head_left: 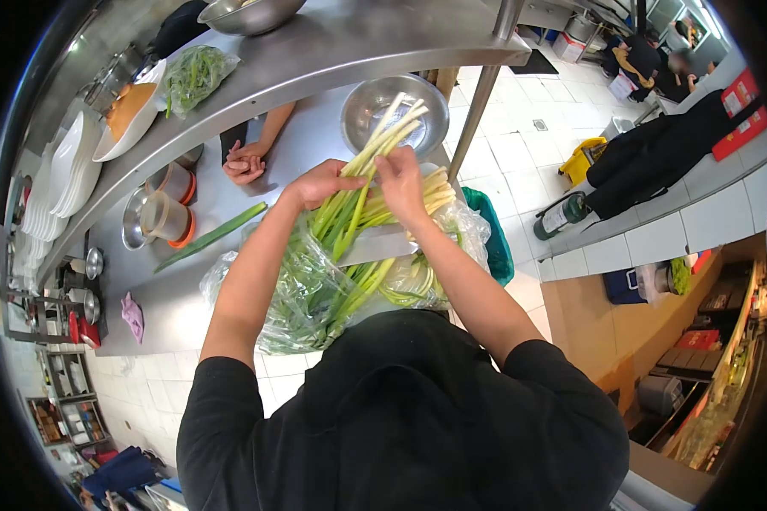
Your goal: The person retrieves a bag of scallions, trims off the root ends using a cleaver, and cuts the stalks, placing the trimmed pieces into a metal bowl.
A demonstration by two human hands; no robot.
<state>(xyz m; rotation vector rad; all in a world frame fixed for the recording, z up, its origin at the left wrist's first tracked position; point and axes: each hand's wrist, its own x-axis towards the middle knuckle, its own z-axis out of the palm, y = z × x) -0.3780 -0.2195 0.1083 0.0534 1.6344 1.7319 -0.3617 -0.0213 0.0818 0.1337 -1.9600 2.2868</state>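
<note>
My left hand [320, 184] is closed round a bunch of spring onions [341, 213], their white ends pointing up over a steel bowl [351, 128]. Beside it, my right hand [400, 180] has its fingers pinched on a stalk at the bunch's edge. Under my hands lies a broad knife blade [375, 247]; its handle is hidden by my right arm. More spring onions [430, 194] rest to the right, white ends outward. A clear plastic bag [294, 285] with long green leaves sits below my left forearm.
Another person's clasped hands [245, 162] rest on the steel table across from me. A single long green leaf [213, 236] lies at left, near lidded tubs [165, 217]. Overhead runs a steel shelf [341, 51]. A green bin [496, 247] stands at the table's right.
</note>
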